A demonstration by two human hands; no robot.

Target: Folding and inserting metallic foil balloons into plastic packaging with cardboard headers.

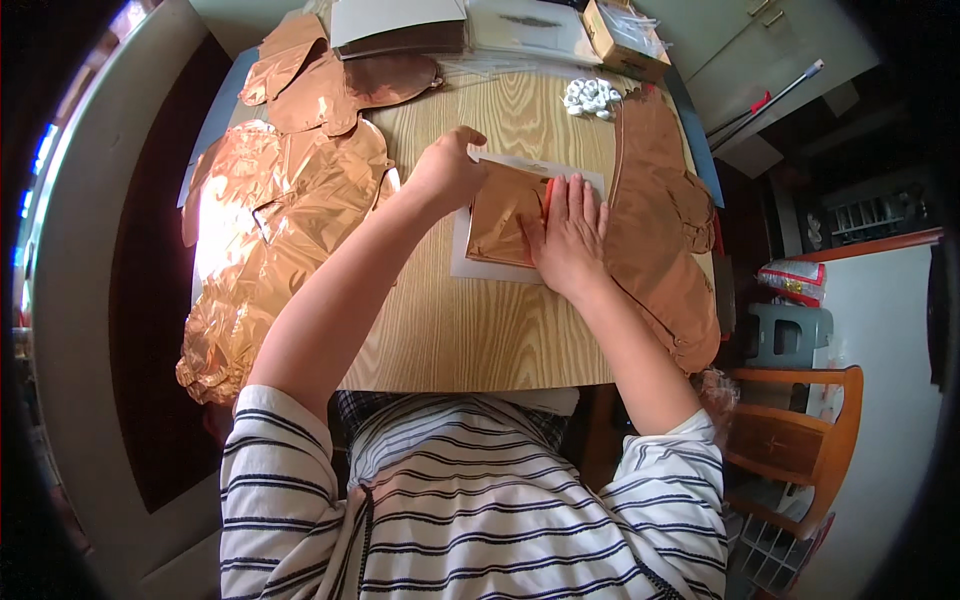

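Observation:
A folded copper-coloured foil balloon [500, 215] lies in the middle of the table, on or inside a whitish plastic bag [480, 268] whose edges show around it. My left hand [447, 172] is closed at the bag's upper left corner; its inner fingers are hidden. My right hand [573, 235] lies flat, fingers stretched, over the right side of the foil and bag. Beside its fingers shows a narrow red strip [549, 195], mostly covered, whose kind I cannot make out.
Large shiny foil balloons [290, 215] pile up on the left; more flat copper foil [650, 220] lies on the right. Small white pieces [592, 97] sit in a heap at the back right. Behind stand a white-topped stack [398, 25], clear plastic bags [530, 35] and a cardboard box [628, 45].

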